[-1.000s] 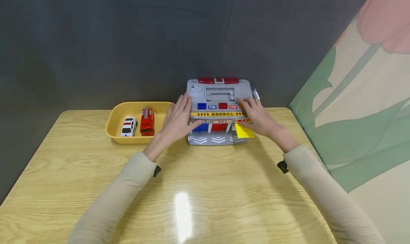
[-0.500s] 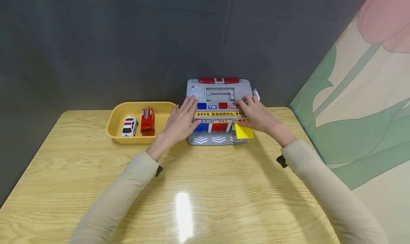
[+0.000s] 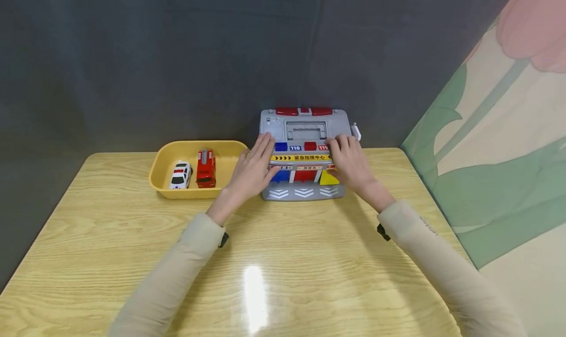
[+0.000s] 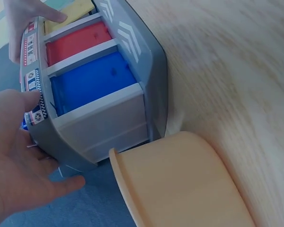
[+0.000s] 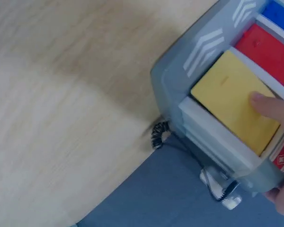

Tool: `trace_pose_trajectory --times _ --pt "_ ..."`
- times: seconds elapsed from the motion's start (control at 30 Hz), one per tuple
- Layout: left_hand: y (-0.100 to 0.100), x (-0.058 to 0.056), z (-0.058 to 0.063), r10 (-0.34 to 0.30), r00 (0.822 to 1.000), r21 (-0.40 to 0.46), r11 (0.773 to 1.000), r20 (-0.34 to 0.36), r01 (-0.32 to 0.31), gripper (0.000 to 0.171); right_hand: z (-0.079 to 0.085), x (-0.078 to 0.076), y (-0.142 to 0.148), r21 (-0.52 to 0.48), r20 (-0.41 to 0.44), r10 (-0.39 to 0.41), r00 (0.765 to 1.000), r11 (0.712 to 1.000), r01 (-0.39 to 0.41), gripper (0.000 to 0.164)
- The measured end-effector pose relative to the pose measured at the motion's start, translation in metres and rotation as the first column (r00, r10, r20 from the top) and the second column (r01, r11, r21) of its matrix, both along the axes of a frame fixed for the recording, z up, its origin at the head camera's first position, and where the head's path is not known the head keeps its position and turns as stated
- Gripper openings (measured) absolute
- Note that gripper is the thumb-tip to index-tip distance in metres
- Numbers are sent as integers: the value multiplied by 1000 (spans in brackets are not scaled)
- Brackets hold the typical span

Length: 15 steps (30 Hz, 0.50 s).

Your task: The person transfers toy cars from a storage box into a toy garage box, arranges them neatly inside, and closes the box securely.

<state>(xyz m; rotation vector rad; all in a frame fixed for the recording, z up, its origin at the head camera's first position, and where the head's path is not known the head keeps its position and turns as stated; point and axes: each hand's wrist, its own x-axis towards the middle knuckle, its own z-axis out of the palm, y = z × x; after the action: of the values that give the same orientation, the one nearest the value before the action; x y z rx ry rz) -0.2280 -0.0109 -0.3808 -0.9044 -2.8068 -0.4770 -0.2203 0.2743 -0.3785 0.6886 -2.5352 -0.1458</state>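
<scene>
A grey toy emergency station [image 3: 274,126] stands at the table's back edge, with blue [image 4: 92,82], red [image 4: 78,42] and yellow [image 5: 229,92] garage doors in its front. My right hand [image 3: 351,165] bends its fingers over the right front edge of the roof, its thumb pressing the yellow door. That door lies nearly flat in its frame. At the roof's left front corner my left hand [image 3: 252,170] rests with fairly straight fingers on top and the thumb against the sign strip. Part of the yellow door is behind my right hand in the head view.
Close left of the station, a yellow tray [image 3: 199,194] holds a white toy police car [image 3: 180,174] and a red toy fire truck [image 3: 206,167]. On the station's right side hangs a white handset [image 5: 222,189] with a coiled black cord [image 5: 158,135]. A dark curtain [image 3: 177,57] rises behind.
The yellow door stuck out from the station and has swung down into its frame under my right thumb. My left hand has shifted slightly right onto the roof corner.
</scene>
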Motion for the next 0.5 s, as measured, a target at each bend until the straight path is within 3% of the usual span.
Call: trace_pose_trajectory --times 0.23,0.5 --pt "0 -2 -6 -20 999 9 1000 -29 20 70 -13 3 -2 -69 -35 -58 998 996 55 82" --pt "0 0 -7 -10 1000 39 999 -23 10 69 -16 -1 -5 -124 -102 -57 993 991 44 71"
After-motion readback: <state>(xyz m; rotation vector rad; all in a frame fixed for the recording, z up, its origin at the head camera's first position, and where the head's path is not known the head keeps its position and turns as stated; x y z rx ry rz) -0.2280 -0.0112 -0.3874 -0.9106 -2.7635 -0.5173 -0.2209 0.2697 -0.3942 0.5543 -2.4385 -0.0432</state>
